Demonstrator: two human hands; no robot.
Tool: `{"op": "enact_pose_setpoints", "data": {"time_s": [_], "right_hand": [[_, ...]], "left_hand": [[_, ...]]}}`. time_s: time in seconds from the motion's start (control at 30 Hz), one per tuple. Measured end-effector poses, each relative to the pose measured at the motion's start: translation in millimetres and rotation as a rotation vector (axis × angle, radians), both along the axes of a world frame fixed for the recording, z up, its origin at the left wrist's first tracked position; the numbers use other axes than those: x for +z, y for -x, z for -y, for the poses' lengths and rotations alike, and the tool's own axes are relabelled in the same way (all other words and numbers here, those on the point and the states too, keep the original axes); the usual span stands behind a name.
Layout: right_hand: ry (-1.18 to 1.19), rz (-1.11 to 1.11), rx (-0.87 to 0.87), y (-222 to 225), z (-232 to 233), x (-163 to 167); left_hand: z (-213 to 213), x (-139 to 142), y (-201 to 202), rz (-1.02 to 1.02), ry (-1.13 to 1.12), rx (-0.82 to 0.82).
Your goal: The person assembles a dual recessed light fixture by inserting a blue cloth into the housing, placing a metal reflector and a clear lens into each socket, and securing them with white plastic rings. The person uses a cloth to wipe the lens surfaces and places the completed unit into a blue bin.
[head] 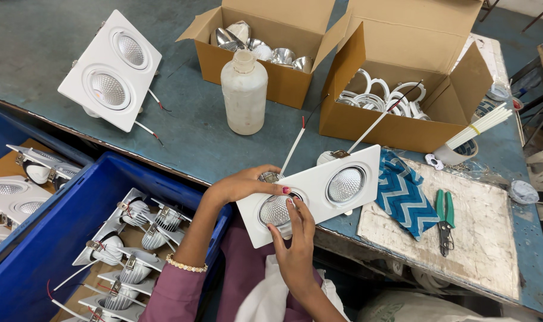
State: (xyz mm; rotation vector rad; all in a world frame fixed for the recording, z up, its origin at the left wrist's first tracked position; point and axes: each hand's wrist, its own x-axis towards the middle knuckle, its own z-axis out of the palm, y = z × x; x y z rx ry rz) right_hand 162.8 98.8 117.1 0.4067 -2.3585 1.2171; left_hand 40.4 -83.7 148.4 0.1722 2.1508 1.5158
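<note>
Resting at the near edge of the blue-grey surface [194, 137], centre of the frame, a white rectangular twin downlight housing [313, 191] shows two faceted, glittering round reflectors. The left hand [247, 183] closes its grip over the housing's upper left rim; the right hand [295, 235] pinches the nearer reflector from below. A translucent plastic bottle [244, 92] stands above. Two open cardboard boxes [402, 77] fill the upper right. A blue crate [74, 226] of fixtures sits lower left.
</note>
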Motion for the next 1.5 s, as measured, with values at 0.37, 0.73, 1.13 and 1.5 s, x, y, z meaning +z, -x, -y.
{"op": "enact_pose_setpoints", "data": {"time_s": [0.37, 0.73, 1.13, 1.5], "right_hand": [[0.081, 0.08, 0.005, 6.5, 10.9, -1.0], [0.051, -0.216, 0.034, 2.7, -21.3, -22.1], [0.05, -0.386, 0.075, -12.9, -42.4, -26.3], [0.344, -0.275, 0.243, -22.4, -42.8, -18.6]], "left_hand": [[2.0, 19.3, -13.9, -0.196, 0.041, 0.055], [-35.5, 56.2, -127.8, -0.897, 0.002, 0.296], [-67.1, 43.8, -151.2, -0.783, -0.246, 0.396], [-68.7, 34.5, -166.8, -0.617, -0.597, 0.398]]}}
